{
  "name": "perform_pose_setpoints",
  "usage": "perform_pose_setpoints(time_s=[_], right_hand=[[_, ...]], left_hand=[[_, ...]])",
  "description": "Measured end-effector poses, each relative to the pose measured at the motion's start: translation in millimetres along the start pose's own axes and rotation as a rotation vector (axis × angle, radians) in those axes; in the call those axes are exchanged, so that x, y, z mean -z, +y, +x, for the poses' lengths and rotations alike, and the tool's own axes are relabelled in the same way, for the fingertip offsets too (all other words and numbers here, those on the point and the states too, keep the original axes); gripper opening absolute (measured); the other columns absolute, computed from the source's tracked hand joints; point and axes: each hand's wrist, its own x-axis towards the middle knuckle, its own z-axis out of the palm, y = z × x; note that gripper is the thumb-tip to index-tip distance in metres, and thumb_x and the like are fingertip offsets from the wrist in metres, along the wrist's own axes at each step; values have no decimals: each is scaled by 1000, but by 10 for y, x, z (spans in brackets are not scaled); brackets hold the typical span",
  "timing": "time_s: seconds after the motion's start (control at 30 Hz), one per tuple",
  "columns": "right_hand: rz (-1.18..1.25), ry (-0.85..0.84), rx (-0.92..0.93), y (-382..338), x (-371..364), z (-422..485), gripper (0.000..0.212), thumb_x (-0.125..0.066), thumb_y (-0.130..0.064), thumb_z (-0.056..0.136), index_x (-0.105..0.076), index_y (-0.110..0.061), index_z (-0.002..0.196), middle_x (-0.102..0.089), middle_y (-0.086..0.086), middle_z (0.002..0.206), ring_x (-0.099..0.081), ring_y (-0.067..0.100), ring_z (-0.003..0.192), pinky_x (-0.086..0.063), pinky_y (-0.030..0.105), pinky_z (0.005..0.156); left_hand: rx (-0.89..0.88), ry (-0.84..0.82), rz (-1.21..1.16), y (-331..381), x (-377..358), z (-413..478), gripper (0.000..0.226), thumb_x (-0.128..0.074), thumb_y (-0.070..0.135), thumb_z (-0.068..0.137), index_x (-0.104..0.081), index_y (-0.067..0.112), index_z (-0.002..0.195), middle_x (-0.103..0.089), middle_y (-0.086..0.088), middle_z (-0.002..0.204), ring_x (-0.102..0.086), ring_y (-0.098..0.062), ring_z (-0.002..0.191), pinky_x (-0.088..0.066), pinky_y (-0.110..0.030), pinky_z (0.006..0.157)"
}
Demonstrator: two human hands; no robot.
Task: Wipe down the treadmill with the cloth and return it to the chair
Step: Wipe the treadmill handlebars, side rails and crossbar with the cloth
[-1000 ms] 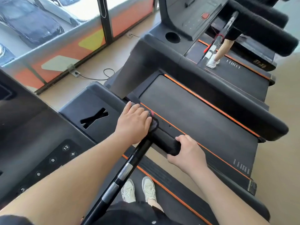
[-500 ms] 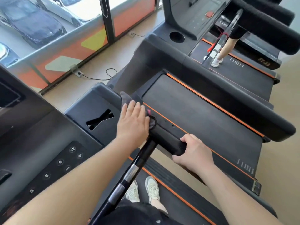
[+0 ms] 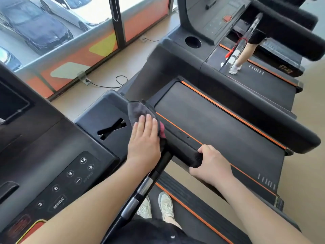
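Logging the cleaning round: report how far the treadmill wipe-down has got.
Done: cloth in use; which surfaces are already wiped cannot be told. In hand: left hand presses the cloth flat at the top of the handrail, right hand grips its end. Left: returning the cloth to the chair, not in view.

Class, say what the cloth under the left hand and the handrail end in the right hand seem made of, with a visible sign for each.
Cloth: soft grey fabric, perhaps microfibre; its surface looks fuzzy and it folds limply. Handrail end: probably matte black foam or rubber padding; dull, no glare.
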Motion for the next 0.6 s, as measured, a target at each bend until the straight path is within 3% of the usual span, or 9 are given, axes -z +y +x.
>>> perform_pose_setpoints(time_s=[0.1,0.2,0.3,0.37,0.43,0.5,0.53,0.6], right_hand=[[-37,-92,-13,-69,93,49,68,-71,-65,62,-48,-31,116,-52,-12,118,-53,13,108,-53,36,82],[3,-82,37,-300,202,131,92,-67,-77,59,-46,-30,135,-49,-11,130,-52,15,123,-49,35,88],[89,-28,171,-658,186,237,83,-63,-74,68,-46,-31,137,-49,-10,128,-50,16,125,-48,38,95],[88,-22,217,-859,139,308,72,-63,-68,74,-49,-30,133,-49,-8,123,-49,17,124,-50,40,95],[31,-1,228,-958,85,362,64,-62,-63,79,-50,-26,130,-48,-4,122,-48,20,123,-51,40,91],[-24,48,236,-973,41,399,56,-62,-57,85,-52,-25,128,-48,-2,123,-49,21,123,-49,37,89],[-39,75,248,-963,25,421,51,-63,-55,86,-53,-25,126,-49,-2,121,-50,21,122,-47,36,87],[-47,95,256,-950,31,476,46,-64,-54,85,-55,-26,122,-50,-4,116,-52,20,117,-47,34,84]], left_hand=[[-198,21,54,-274,20,-47,61,-51,13,88,-48,-3,147,-46,-23,153,-41,-39,145,-35,-51,119],[-123,39,101,-600,196,-26,48,-43,6,83,-65,-7,124,-65,-27,130,-62,-42,122,-51,-51,105],[1,-48,184,-663,383,-238,21,-49,3,74,-65,0,86,-66,-24,89,-65,-41,86,-54,-44,77],[51,-89,174,-676,481,-448,7,-61,11,71,-62,6,76,-60,-18,79,-59,-36,75,-49,-41,68],[82,-183,164,-653,540,-621,27,-44,25,84,-64,6,87,-61,-19,90,-56,-37,89,-47,-45,81],[89,-207,190,-584,545,-684,55,-25,31,93,-66,0,113,-63,-27,116,-54,-44,113,-43,-51,100],[125,-180,180,-547,545,-665,63,-23,36,97,-60,-3,131,-57,-32,133,-50,-48,126,-40,-54,108],[170,-193,158,-484,464,-522,70,-24,46,103,-28,3,158,-24,-30,162,-21,-50,149,-19,-58,122]])
